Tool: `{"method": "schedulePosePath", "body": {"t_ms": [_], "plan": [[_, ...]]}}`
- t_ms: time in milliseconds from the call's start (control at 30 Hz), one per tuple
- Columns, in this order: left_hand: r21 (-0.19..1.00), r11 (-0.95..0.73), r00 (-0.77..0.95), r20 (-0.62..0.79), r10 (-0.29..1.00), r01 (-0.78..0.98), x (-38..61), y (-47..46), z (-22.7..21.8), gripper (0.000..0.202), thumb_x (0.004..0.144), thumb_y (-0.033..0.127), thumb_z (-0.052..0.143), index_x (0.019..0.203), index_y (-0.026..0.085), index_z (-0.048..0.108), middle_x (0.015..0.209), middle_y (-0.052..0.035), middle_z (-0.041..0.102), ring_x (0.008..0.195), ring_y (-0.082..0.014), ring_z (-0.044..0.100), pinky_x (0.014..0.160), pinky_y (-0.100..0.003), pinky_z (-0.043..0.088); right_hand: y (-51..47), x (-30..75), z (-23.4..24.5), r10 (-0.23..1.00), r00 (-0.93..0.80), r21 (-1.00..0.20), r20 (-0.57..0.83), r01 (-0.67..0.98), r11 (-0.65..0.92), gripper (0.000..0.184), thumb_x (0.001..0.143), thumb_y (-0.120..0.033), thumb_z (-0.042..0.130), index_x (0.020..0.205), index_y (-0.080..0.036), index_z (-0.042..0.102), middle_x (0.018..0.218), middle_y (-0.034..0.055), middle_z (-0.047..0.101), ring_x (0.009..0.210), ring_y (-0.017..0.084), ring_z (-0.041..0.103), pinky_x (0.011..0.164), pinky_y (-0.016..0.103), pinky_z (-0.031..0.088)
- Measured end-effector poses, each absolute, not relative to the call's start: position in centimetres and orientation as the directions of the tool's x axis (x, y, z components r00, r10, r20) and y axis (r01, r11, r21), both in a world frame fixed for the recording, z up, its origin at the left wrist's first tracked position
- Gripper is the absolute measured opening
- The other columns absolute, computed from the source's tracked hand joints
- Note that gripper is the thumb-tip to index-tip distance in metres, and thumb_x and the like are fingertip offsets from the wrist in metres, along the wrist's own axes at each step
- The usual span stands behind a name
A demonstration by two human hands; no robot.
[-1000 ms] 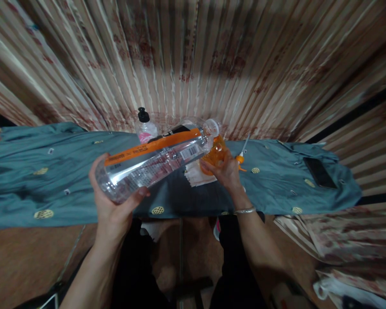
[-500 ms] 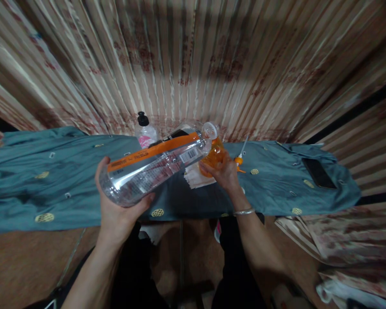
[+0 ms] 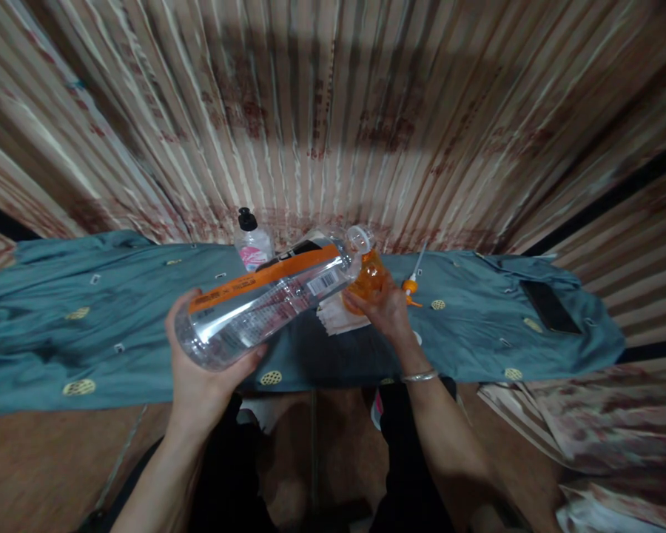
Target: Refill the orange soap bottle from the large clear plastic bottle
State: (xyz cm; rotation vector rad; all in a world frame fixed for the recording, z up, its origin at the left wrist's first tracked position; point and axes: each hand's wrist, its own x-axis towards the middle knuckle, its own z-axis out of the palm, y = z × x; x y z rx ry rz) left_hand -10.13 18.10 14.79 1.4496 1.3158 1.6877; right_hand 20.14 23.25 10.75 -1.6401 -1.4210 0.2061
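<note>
My left hand is wrapped round the base of a large clear plastic bottle with an orange and black label. The bottle is tilted, its neck up and to the right, with a white flip cap or ring at its mouth. Close by that mouth, my right hand grips a smaller orange see-through bottle. A folded white cloth lies beneath the orange bottle. Whether the two bottles touch, and whether any liquid runs between them, I cannot tell.
An orange pump top with a clear tube lies right of my right hand. A clear bottle with a black cap stands behind the large one. A phone rests on the green cloth-covered table. A pleated curtain hangs behind.
The whole view has shifted slightly, so the table sits a little lower. Both hands keep their grips, and the large bottle keeps nearly the same tilt beside the orange one.
</note>
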Motion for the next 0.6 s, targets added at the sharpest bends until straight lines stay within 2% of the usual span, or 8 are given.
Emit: {"method": "schedulePosePath", "body": {"t_ms": [167,300,500,600], "plan": [[0.913,-0.344,-0.220,0.389,0.894,0.217,-11.28,18.38,14.21,0.108,0.042,0.031,0.103,0.139,0.034,0.057,0.140,-0.0096,0.064,0.129,-0.0402,0.064,0.112,-0.062,0.055,23.22,20.14,10.77,0.857,0.328,-0.728,0.397,0.681,0.076,0.079,0.071,-0.059,0.089,0.132,-0.015,0.066,0.107,0.0171,0.082,0.097,0.037,0.080,0.084,0.052,0.066],[0.919,-0.335,-0.294,0.386,0.874,0.209,-10.87,18.33,14.25,0.102,0.043,0.041,0.101,0.136,0.032,0.060,0.132,-0.0103,0.067,0.126,-0.0420,0.065,0.114,-0.066,0.050,23.14,20.11,10.75,0.854,0.332,-0.729,0.400,0.680,0.077,0.078,0.070,-0.058,0.089,0.131,-0.015,0.067,0.106,0.0149,0.082,0.095,0.036,0.080,0.083,0.050,0.066],[0.940,-0.279,-0.238,0.322,0.916,0.197,-11.22,18.43,14.06,0.110,0.042,0.036,0.103,0.140,0.031,0.055,0.137,-0.0109,0.066,0.128,-0.0407,0.064,0.114,-0.062,0.051,23.01,20.11,10.85,0.859,0.331,-0.748,0.391,0.658,0.087,0.076,0.072,-0.061,0.087,0.131,-0.017,0.067,0.109,0.0143,0.083,0.097,0.037,0.080,0.086,0.050,0.066],[0.922,-0.319,-0.255,0.370,0.893,0.218,-11.08,18.41,13.95,0.105,0.047,0.043,0.101,0.140,0.028,0.056,0.131,-0.0110,0.068,0.122,-0.0388,0.068,0.109,-0.060,0.055,23.01,20.21,10.83,0.870,0.318,-0.752,0.376,0.654,0.086,0.079,0.072,-0.061,0.087,0.132,-0.014,0.066,0.109,0.0166,0.082,0.099,0.038,0.080,0.087,0.050,0.065]]}}
